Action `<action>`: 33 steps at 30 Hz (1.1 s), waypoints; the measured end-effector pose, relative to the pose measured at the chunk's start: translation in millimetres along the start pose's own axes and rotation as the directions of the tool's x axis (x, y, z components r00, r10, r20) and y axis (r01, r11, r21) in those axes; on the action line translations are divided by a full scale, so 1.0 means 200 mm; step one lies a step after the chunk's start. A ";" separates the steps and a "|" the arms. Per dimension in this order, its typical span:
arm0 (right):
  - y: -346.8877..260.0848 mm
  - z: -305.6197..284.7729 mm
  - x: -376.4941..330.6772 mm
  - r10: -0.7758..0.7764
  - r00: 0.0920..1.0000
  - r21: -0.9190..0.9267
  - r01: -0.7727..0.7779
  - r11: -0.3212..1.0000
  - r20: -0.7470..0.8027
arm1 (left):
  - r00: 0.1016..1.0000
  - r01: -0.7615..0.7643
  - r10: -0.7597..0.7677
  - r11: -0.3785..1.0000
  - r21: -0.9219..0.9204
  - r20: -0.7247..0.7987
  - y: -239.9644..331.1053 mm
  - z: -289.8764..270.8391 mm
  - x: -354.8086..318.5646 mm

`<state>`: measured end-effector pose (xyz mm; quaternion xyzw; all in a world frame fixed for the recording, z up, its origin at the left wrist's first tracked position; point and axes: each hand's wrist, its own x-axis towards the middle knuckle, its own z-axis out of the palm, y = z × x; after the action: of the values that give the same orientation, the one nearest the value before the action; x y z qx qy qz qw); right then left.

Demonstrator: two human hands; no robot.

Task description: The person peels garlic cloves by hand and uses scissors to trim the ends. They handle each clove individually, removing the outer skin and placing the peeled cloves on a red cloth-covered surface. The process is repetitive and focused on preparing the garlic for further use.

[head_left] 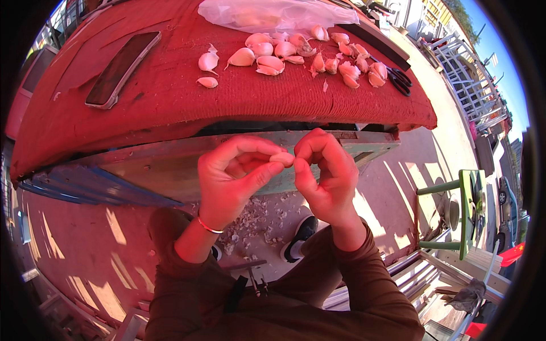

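Note:
A garlic clove (282, 158) is pinched between the thumb and forefinger of my left hand (236, 170), just beyond the table's near edge. My right hand (327, 170) meets it from the other side, thumb and forefinger pressed together at the clove's tip. Whether a bit of skin is caught in that right pinch is too small to make out. Several garlic cloves (241, 57) lie loose on the red cloth (170, 91) ahead of my hands, some in papery skin. One small clove (207, 82) sits a little apart on the left.
A phone (123, 69) lies at the table's left, black-handled scissors (400, 81) at its right. A clear plastic bag (273, 14) is behind the cloves. Garlic skins (256, 221) litter the floor between my feet. A green stool (467, 213) lies on its side at the right.

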<state>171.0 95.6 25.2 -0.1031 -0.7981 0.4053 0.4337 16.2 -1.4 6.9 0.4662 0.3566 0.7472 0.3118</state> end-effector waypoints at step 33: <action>-0.02 -0.05 0.06 0.107 0.990 0.223 -0.126 0.967 0.092 | 0.997 0.076 -0.074 0.994 -0.073 0.019 0.00 -0.04 0.01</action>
<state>173.5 104.6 38.3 -0.0833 -0.7555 0.5227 0.3862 8.4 -1.2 5.9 0.4466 0.3437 0.7438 0.3594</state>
